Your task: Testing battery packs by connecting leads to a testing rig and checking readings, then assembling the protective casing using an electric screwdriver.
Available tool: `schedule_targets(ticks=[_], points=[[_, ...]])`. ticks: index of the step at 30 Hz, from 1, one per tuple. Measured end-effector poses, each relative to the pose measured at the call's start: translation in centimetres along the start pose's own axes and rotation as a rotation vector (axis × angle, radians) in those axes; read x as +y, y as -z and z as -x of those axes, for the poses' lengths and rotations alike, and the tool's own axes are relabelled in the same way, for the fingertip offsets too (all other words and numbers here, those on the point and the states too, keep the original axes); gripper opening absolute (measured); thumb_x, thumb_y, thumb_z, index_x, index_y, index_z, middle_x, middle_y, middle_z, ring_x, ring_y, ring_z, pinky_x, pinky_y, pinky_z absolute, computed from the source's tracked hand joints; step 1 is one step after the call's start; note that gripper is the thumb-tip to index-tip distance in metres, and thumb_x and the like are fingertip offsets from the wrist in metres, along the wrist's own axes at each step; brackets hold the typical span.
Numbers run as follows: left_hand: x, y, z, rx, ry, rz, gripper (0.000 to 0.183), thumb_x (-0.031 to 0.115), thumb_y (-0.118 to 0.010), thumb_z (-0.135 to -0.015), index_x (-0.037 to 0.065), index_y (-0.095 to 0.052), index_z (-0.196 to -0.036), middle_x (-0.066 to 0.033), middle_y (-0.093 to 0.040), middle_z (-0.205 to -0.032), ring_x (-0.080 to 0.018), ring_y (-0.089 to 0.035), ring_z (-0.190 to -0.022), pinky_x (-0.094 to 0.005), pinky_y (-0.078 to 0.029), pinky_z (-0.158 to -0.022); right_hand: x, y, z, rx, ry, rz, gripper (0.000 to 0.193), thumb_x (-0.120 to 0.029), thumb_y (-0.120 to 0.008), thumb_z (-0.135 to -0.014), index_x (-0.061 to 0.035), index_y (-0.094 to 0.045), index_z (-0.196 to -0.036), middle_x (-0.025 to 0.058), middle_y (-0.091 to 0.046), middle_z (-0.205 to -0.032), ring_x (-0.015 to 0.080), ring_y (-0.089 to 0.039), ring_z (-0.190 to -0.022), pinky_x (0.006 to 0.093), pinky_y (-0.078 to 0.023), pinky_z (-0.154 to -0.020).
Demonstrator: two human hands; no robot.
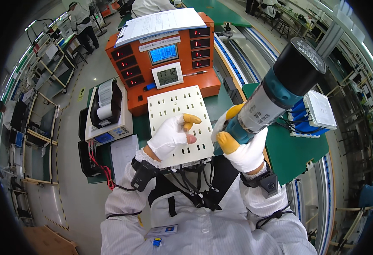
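My right hand (247,155), in a white glove with yellow fingertip covers, is wrapped round a thick teal, grey and black power tool (261,108). The tool's wide black end points up and to the right; its lower end is partly hidden by my fingers. Over a cream-white slotted panel (169,102) hovers my left hand (171,135), gloved the same way. Its fingers are half curled, with the thumb apart from them and nothing visible between. Several black cables with connectors (190,185) hang from the panel's near edge.
Behind the panel stands an orange test box (210,83) with red displays, a white clock (167,75) and a clipboard (161,25). A white instrument with a label printer (110,112) is at left, red leads below. Blue cells (307,112) sit at right, beside conveyor rails.
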State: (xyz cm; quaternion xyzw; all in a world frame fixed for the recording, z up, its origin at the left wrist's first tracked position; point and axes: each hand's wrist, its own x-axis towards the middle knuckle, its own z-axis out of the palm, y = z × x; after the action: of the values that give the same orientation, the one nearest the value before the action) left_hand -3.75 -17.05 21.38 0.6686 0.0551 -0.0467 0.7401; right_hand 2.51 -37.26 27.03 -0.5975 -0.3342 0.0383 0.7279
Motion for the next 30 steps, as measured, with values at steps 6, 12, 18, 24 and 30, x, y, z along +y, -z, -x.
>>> schedule_targets(ticks=[6, 12, 18, 24, 30], points=[[-0.7, 0.4, -0.2, -0.006, -0.031, 0.209, 0.047, -0.008, -0.065, -0.07, 0.003, -0.059, -0.114, -0.0027, -0.058, -0.11, -0.0119, -0.055, -0.1, -0.0249, -0.048, -0.083, 0.1, 0.1, -0.1, 0.032, -0.036, -0.048, 0.034, -0.017, -0.079, -0.075, -0.0014, -0.057, -0.095, 0.0078, -0.063, -0.079, 0.0165, -0.064, -0.072, 0.0293, -0.052, -0.069], [-0.6, 0.6, -0.5, 0.1, 0.018, 0.115, 0.042, -0.008, -0.059, -0.072, 0.003, -0.06, -0.112, -0.0027, -0.059, -0.103, -0.012, -0.056, -0.095, -0.0249, -0.048, -0.084, 0.1, -0.1, 0.0, 0.006, -0.018, -0.044, 0.034, -0.016, -0.08, -0.074, -0.0012, -0.057, -0.093, 0.0074, -0.063, -0.077, 0.0165, -0.064, -0.07, 0.0287, -0.052, -0.068], [-1.5, 2.0, -0.6, 0.183, -0.044, 0.206, 0.035, -0.007, -0.061, -0.073, 0.004, -0.061, -0.106, -0.0016, -0.057, -0.098, -0.0126, -0.057, -0.089, -0.0244, -0.047, -0.084, -0.2, -0.5, -0.3, -0.014, 0.029, -0.018, 0.034, -0.015, -0.08, -0.073, -0.0009, -0.056, -0.094, 0.0081, -0.063, -0.076, 0.0169, -0.064, -0.068, 0.0294, -0.052, -0.065], [-2.9, 2.3, -0.1, 0.226, -0.069, 0.52, 0.032, -0.009, -0.057, -0.076, 0.004, -0.062, -0.105, -0.0016, -0.057, -0.098, -0.0109, -0.057, -0.088, -0.0249, -0.047, -0.081, 0.0, 0.1, 0.0, -0.005, 0.049, -0.088, 0.043, -0.012, -0.08, -0.074, -0.0012, -0.051, -0.103, 0.0126, -0.062, -0.079, 0.0196, -0.064, -0.068, 0.0313, -0.054, -0.064], [-3.3, 1.8, 0.6, 0.195, -0.157, 0.821, 0.031, -0.011, -0.053, -0.08, 0.005, -0.063, -0.105, -0.0031, -0.059, -0.101, -0.0105, -0.057, -0.085, -0.0251, -0.049, -0.082, -3.7, -0.3, -2.0, -0.108, 0.023, -0.786, 0.043, -0.044, -0.054, -0.095, -0.0013, -0.051, -0.097, 0.0151, -0.058, -0.081, 0.0298, -0.061, -0.074, 0.044, -0.052, -0.069]])
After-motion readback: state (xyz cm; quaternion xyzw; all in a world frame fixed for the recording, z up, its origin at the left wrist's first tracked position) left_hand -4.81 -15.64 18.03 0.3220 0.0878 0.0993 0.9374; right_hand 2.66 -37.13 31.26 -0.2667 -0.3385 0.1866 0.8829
